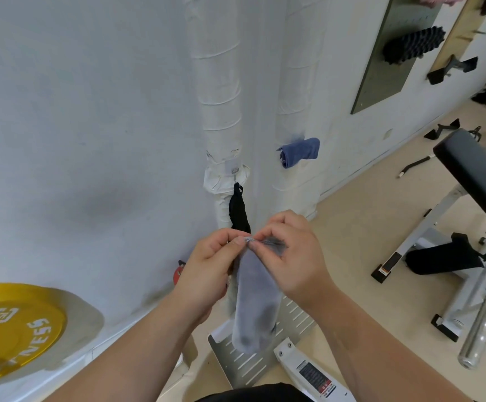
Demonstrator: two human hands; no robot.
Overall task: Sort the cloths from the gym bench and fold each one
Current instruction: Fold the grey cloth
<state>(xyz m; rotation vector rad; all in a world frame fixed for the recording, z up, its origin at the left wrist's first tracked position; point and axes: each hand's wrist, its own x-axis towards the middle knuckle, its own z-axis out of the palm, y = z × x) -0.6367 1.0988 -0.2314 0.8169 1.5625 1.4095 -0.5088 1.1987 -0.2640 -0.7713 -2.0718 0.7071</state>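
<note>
A pale grey-blue cloth (253,300) hangs down in front of me, held by its top edge. My left hand (207,262) pinches that edge from the left and my right hand (291,253) pinches it from the right, fingertips nearly touching. A blue towel (299,150) hangs on the wrapped white pipe at centre right. A black cloth (239,211) hangs from a hook on the left pipe, just above my hands. The black padded gym bench (476,172) stands at the right.
A yellow weight plate (15,326) leans at the lower left. A slotted metal plate (262,352) lies on the floor under the cloth. White bench frame and a chrome bar (479,332) fill the lower right. A wall board holds a black roller (412,44).
</note>
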